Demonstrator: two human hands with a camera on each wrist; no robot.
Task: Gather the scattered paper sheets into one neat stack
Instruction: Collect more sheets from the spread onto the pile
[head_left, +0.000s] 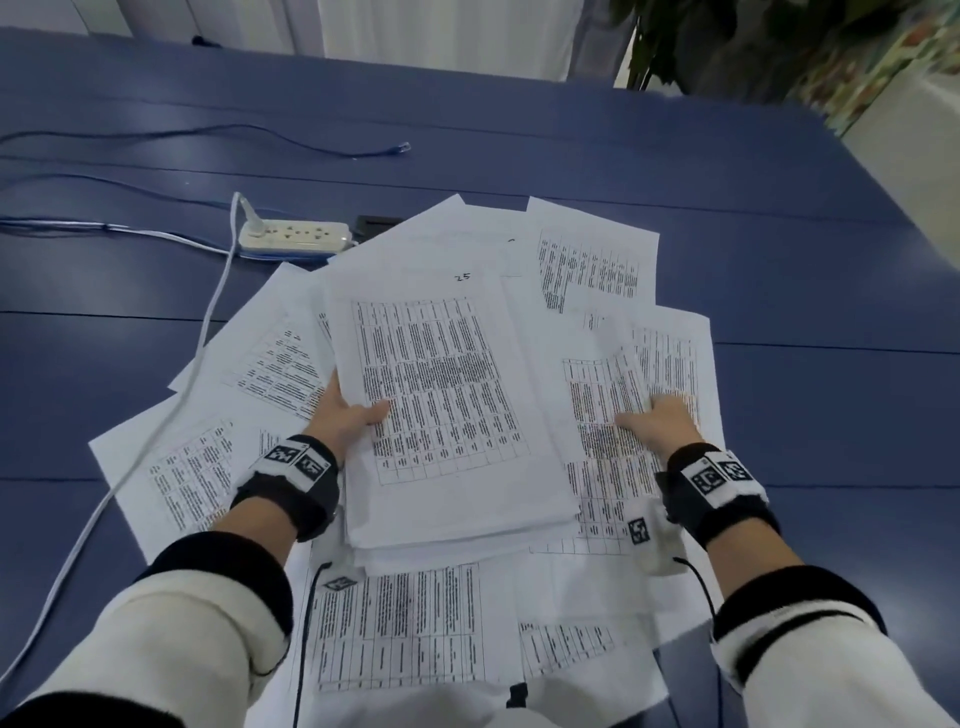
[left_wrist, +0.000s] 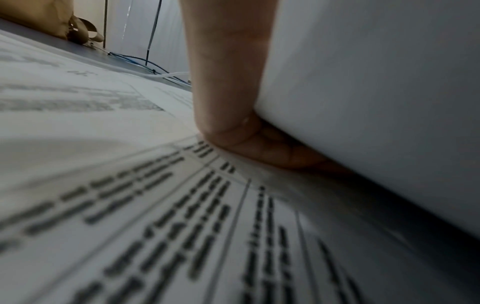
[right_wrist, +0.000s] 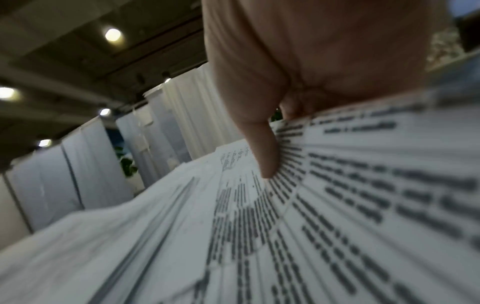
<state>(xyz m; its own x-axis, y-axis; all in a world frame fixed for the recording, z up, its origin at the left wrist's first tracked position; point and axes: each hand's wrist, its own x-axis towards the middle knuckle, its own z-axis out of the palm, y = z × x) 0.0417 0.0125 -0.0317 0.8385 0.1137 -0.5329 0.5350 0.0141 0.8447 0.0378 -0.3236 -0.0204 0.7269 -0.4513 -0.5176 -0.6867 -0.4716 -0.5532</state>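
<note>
A thick stack of printed sheets (head_left: 441, 395) lies mid-table, its left edge lifted by my left hand (head_left: 348, 410), thumb on top and fingers underneath. In the left wrist view a finger (left_wrist: 226, 82) runs down the stack's white side (left_wrist: 363, 92) and curls under it, above a loose printed sheet (left_wrist: 130, 205). My right hand (head_left: 660, 423) pinches a printed sheet (head_left: 608, 467) just right of the stack. Its thumb (right_wrist: 262, 148) lies on that sheet (right_wrist: 337, 205) and the other fingers are hidden beneath. Loose sheets (head_left: 192, 467) fan out around and under the stack.
The blue table (head_left: 571, 145) carries a white power strip (head_left: 293, 235) behind the papers at left. Its white cable (head_left: 208, 332) trails to the front left across a sheet. A blue network cable (head_left: 311, 148) lies farther back. A plant (head_left: 727, 41) stands beyond the far right corner.
</note>
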